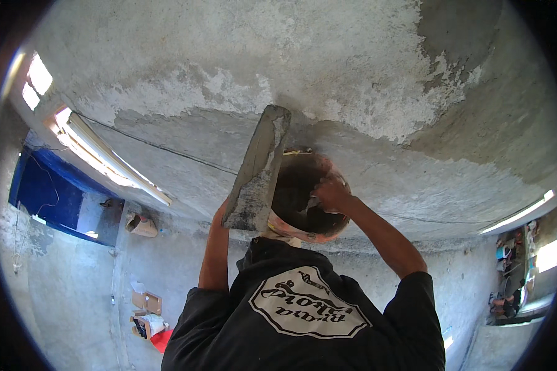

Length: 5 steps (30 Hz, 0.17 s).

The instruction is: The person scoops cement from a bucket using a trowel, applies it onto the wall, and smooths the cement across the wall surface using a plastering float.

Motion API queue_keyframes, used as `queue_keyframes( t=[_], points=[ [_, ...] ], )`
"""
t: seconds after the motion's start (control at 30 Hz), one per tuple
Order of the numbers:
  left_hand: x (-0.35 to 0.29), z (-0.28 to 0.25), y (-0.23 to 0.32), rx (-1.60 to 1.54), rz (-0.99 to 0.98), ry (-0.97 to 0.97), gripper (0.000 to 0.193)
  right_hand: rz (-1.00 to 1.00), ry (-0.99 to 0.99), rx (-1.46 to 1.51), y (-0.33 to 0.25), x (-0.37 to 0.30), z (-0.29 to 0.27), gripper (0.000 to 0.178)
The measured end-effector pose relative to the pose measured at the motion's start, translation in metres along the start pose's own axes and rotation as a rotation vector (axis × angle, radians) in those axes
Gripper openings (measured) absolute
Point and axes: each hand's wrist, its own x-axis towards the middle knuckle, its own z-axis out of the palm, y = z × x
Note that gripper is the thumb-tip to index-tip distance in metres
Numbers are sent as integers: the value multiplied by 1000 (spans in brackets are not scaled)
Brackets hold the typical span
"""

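A long, mortar-stained plastering float (254, 176) stands tilted beside the bucket, its broad end toward me. My left hand (220, 213) is behind the float's near left edge and holds it; its fingers are hidden by the board. The round reddish bucket (337, 170) has a dark inside and a stained rim. My right hand (332, 195) reaches over its right side, fingers closed round what looks like a trowel (314, 203). Part of the tool shows greyish below the fist, and the rest is lost in the bucket's shadow.
A rough grey cement wall (353, 62) with patchy plaster fills the far side. A thin cable (161, 147) runs along it. To the left are a blue panel (49, 191), a paper sack (141, 225) and cardboard boxes (147, 303). A person (510, 303) is at the far right.
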Motion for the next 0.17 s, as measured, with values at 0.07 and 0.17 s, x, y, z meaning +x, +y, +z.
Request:
queue_keyframes(
  t=[0.07, 0.17],
  points=[
    [-13, 24, 19, 52, 46, -59, 47, 57, -6, 118, 9, -6, 6, 39],
    [-83, -20, -62, 64, 32, 34, 53, 189, -42, 345, 15, -22, 5, 42]
  ],
)
